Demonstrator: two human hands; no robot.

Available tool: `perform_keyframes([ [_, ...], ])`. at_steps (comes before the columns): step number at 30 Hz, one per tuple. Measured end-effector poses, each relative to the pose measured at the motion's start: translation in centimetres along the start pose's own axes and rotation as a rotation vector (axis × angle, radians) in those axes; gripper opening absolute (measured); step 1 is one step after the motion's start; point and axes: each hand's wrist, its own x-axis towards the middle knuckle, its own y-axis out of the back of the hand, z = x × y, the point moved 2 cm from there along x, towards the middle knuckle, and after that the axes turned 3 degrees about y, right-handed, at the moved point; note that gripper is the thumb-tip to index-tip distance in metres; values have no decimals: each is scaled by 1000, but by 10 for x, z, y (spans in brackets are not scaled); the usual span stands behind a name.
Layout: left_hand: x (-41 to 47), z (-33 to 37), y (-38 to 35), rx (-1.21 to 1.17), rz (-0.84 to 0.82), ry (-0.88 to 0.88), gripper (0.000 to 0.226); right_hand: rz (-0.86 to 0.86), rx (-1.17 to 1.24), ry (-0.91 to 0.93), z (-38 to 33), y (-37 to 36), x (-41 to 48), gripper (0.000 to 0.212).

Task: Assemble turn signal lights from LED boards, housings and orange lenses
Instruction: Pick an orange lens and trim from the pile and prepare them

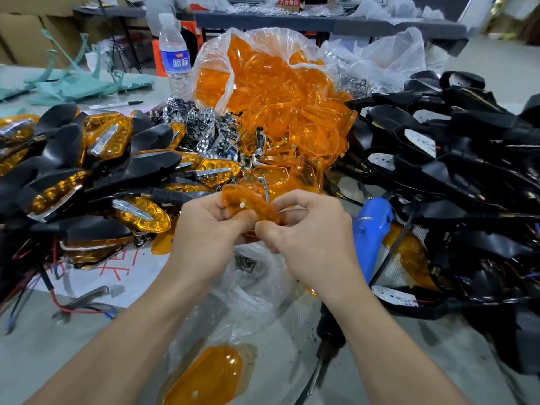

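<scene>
An orange lens [248, 207] sits at frame centre, pinched by the curled fingers of the left hand [207, 229] and the right hand [309, 238]. Just behind it a clear bag of lenses [263, 83] spills open. Finished lights [102, 171] heap at left and black wired housings [453, 156] at right. A blue tool [371, 229] lies beside the right hand.

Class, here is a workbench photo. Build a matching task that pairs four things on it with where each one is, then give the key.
Things:
1 orange lens
2 finished turn signals
3 black housings with LED boards
4 blue power tool

Places:
a piled on the person's right
b lying just beside the right hand
c pinched between the left hand and the right hand
d piled on the person's left

Pairs: 1-c; 2-d; 3-a; 4-b
</scene>
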Motion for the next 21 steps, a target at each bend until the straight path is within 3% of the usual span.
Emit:
perform_keyframes([
  [6, 1, 1, -1, 16, -19, -32, 15, 78, -63, 51, -1, -1, -1, 15],
  [9, 2, 1, 1, 57, 16, -34, 11, -7, -34, 33, -2, 0, 0, 14],
  [12, 3, 2, 7, 42, 87, 22, 16, -106, 85, -31, -4, 11, 6, 42],
  [14, 3, 3, 11, 11, 106, 70, 12, -6, 23, -25, -2, 31, 13, 40],
  [17, 2, 3, 10, 40, 99, 74, 11, 275, -223, 38, 0, 68, 22, 14],
  [21, -3, -1, -4, 165, 73, 28, 29, 546, -463, 146, 0, 106, 26, 50],
])
